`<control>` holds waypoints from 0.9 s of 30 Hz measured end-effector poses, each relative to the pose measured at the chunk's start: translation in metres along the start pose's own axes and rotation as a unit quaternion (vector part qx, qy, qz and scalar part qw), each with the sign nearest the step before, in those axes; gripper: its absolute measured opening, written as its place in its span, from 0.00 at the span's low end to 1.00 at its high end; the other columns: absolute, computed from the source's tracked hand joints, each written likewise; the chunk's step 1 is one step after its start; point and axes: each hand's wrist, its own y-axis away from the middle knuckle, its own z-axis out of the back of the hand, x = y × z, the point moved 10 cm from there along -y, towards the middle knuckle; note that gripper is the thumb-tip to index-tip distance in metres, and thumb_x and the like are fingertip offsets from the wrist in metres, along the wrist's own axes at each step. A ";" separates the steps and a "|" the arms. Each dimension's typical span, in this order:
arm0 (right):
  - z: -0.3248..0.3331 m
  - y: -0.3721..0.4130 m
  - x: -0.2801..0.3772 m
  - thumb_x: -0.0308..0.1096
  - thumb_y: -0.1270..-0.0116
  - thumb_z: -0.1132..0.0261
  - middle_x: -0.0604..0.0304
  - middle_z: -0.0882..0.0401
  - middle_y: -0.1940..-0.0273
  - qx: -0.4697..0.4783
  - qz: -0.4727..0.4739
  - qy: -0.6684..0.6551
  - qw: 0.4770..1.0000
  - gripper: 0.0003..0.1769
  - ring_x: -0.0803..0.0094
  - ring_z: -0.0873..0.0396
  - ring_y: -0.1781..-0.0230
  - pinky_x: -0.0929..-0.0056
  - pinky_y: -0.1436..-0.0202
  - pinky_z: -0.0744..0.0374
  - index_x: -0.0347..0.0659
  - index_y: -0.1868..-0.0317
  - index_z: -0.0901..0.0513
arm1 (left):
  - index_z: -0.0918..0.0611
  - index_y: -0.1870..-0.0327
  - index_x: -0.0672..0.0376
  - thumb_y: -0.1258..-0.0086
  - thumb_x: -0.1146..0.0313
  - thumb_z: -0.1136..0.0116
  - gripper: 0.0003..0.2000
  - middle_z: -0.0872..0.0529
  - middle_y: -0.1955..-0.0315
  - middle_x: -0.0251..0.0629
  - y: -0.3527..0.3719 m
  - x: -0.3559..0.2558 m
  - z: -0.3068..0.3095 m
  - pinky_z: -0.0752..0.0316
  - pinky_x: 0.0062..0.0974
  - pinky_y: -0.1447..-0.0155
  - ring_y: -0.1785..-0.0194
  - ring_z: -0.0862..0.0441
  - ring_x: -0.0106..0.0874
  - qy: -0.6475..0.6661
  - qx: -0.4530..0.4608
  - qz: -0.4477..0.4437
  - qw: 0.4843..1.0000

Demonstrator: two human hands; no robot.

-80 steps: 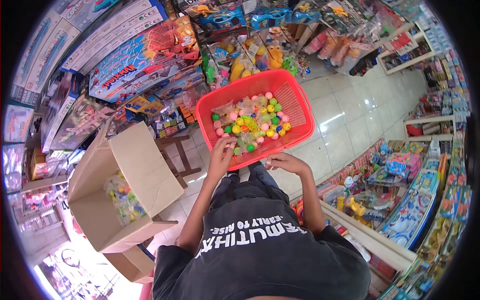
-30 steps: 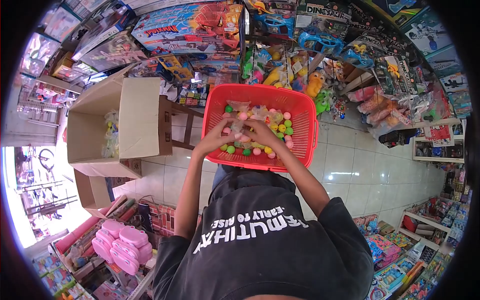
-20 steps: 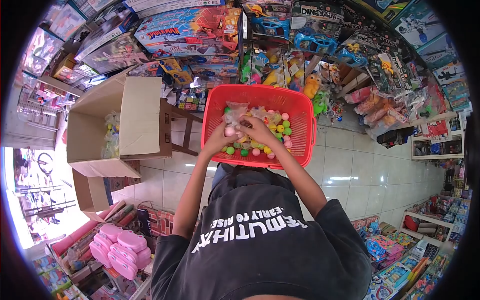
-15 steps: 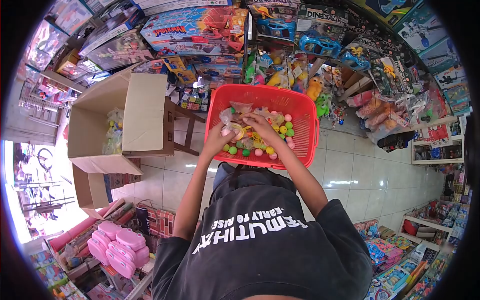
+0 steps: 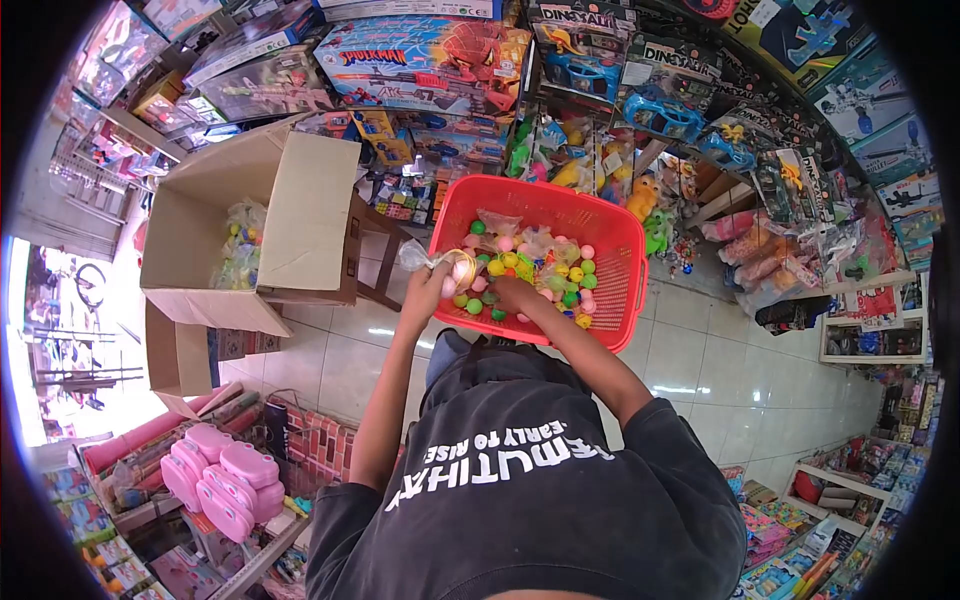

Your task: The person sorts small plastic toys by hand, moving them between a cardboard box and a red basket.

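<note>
A red plastic basket (image 5: 612,245) in front of me holds many small balls in pink, yellow, green and orange, with some clear plastic bags (image 5: 540,240) among them. At its left side my left hand (image 5: 430,292) grips a clear plastic bag (image 5: 412,256) with pale pink balls inside. Yellow rubber bands (image 5: 467,262) show beside the fingers of that hand. My right hand (image 5: 513,294) reaches down among the balls, its fingers bent and partly hidden. A dark green ball (image 5: 488,298) is close to its fingertips; what they grip cannot be made out.
Left of the basket, an open cardboard box (image 5: 305,215) with bagged balls stands on a wooden stool (image 5: 380,275). Boxed toys (image 5: 425,65) are stacked behind. Bagged toys (image 5: 765,250) hang at the right. Pink cases (image 5: 225,480) lie at the lower left.
My right hand has left the bag and gone down into the balls. My left hand has moved left with the bag, toward the basket's edge. The view has shifted slightly.
</note>
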 end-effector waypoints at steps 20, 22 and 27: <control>0.050 0.022 0.014 0.34 0.44 0.42 0.50 0.21 0.65 -0.047 0.036 0.022 0.998 0.11 0.55 0.22 0.63 0.60 0.59 0.25 0.40 0.62 0.22 | 0.21 0.59 0.68 0.31 0.58 0.52 0.18 0.20 0.71 0.35 -0.017 0.014 -0.007 0.31 0.19 0.60 0.65 0.27 0.19 0.001 -0.021 0.009 1.000; 0.056 0.022 0.008 0.35 0.44 0.42 0.50 0.21 0.66 -0.049 0.033 0.002 0.998 0.11 0.55 0.22 0.62 0.59 0.59 0.25 0.41 0.61 0.22 | 0.22 0.59 0.68 0.31 0.58 0.52 0.18 0.20 0.70 0.35 -0.020 0.013 -0.009 0.31 0.20 0.59 0.64 0.27 0.19 0.012 -0.016 0.008 1.000; 0.093 0.050 0.013 0.40 0.45 0.39 0.50 0.21 0.66 -0.069 0.044 -0.090 0.993 0.13 0.55 0.23 0.63 0.60 0.62 0.26 0.41 0.62 0.22 | 0.22 0.59 0.69 0.31 0.59 0.52 0.18 0.19 0.68 0.36 -0.029 0.024 -0.015 0.31 0.22 0.56 0.62 0.26 0.21 0.008 0.004 -0.009 1.000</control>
